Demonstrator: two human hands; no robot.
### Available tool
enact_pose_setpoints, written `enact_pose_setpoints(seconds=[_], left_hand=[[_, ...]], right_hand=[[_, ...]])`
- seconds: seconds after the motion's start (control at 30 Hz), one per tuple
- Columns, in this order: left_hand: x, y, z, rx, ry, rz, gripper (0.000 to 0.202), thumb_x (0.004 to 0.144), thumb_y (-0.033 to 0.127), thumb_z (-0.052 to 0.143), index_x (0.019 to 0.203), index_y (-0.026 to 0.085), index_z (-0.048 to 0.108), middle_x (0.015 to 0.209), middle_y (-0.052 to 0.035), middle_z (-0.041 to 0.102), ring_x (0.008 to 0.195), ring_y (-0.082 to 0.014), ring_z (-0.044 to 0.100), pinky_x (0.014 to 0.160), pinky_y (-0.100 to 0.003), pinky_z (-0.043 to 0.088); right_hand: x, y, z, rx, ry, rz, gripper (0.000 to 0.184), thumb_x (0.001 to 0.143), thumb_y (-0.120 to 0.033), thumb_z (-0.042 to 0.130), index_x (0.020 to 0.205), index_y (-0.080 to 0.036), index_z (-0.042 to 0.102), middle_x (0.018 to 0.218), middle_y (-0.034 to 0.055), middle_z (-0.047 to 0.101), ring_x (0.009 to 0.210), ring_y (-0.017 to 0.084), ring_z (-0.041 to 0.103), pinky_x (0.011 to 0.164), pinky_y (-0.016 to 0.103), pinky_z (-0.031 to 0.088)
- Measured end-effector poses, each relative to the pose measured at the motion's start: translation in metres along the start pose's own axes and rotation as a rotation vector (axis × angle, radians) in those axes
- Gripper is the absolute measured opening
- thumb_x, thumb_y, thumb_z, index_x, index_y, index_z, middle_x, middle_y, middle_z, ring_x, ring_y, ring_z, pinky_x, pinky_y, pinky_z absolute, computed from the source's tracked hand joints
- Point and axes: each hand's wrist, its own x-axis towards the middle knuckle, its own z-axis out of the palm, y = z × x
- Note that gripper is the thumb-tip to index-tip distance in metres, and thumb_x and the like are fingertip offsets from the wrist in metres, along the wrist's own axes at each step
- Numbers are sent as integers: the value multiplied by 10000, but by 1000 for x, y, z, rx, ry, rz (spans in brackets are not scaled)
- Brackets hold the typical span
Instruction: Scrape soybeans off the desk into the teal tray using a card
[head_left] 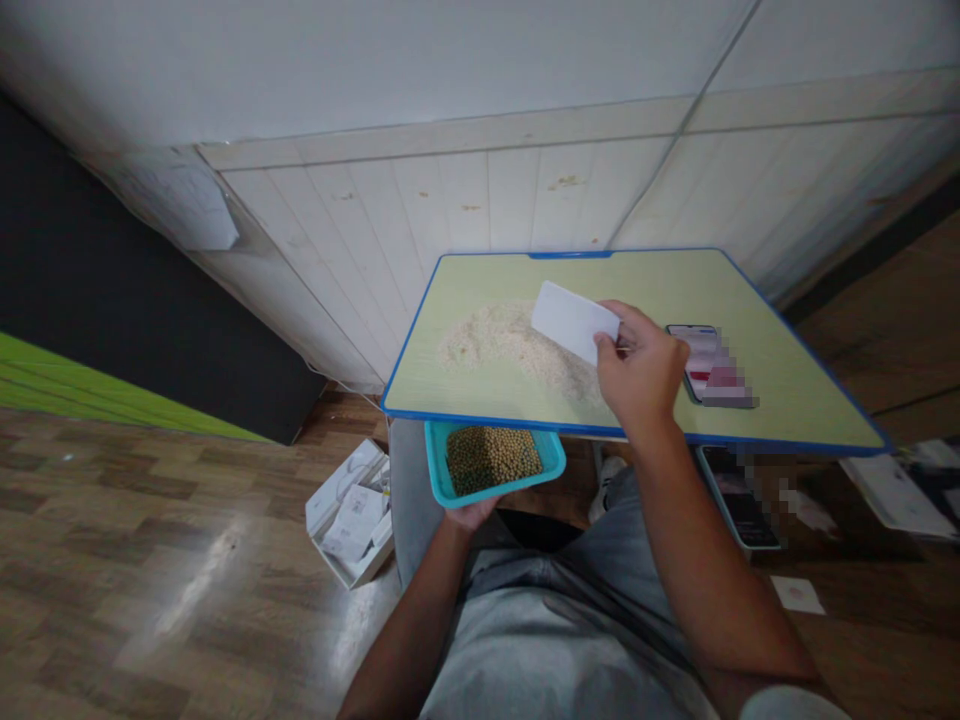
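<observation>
My left hand (pixel 472 513) holds a turquoise plastic basket (pixel 556 455) from below, just under the table's near edge. Dark green beans (pixel 466 462) fill the left part of the basket, and pale yellow soybeans (pixel 516 453) the right part. Between the thumb and fingers of my right hand (pixel 641 365) is a flat white card (pixel 574 322), tilted above the tabletop. A spread of small pale grains (pixel 510 345) lies on the table beneath and left of the card. Most fingers of my left hand are hidden under the basket.
The small yellow-green table (pixel 757 330) has a blue rim and stands against the wall. A phone (pixel 709 368) lies on it at the right; another phone (pixel 739 500) is below the near edge. An open white box (pixel 349 515) stands on the wooden floor at left.
</observation>
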Motion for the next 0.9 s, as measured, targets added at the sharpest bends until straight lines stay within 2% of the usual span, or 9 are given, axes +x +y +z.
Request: enact_pose_setpoints(seconds=[0.17, 0.33, 0.53, 0.73, 0.9], left_hand=[[1, 0, 2, -16, -6, -7, 579, 1073, 685, 548, 1484, 356, 788, 1775, -42, 546, 1735, -504, 300, 1320, -899, 269], [4, 0, -7, -15, 19, -2, 539, 1068, 651, 576, 1476, 371, 790, 1758, -37, 570, 1730, -487, 326, 1324, -888, 275], [3, -1, -10, -38, 34, -3, 538, 1092, 669, 529, 1415, 355, 822, 1771, -21, 557, 1730, -486, 326, 1317, -896, 279], [0, 0, -3, -26, -12, -12, 593, 1061, 714, 564, 1496, 372, 777, 1748, -50, 587, 1731, -494, 320, 1316, -896, 293], [2, 0, -7, -63, 9, -15, 615, 1103, 689, 483, 1599, 387, 686, 1783, -44, 547, 1733, -473, 325, 1317, -896, 270]], right_hand=[[9, -1, 6, -20, -70, -34, 423, 881, -192, 696, 1260, -283, 860, 1065, 73, 899, 958, 335, 857, 925, 510, 700], [7, -2, 0, 3, -137, -40, 408, 886, -178, 698, 1244, -281, 864, 1040, 58, 897, 940, 319, 857, 906, 483, 696], [9, -6, -5, 25, -130, -55, 419, 891, -171, 688, 1256, -274, 865, 1049, 55, 896, 914, 301, 853, 892, 463, 695], [7, -6, -1, 7, -159, -72, 414, 863, -182, 702, 1216, -296, 885, 976, 39, 897, 858, 299, 841, 842, 454, 699], [-1, -7, -8, -29, -154, -79, 410, 864, -176, 695, 1202, -302, 892, 982, 50, 901, 855, 313, 846, 870, 487, 699]])
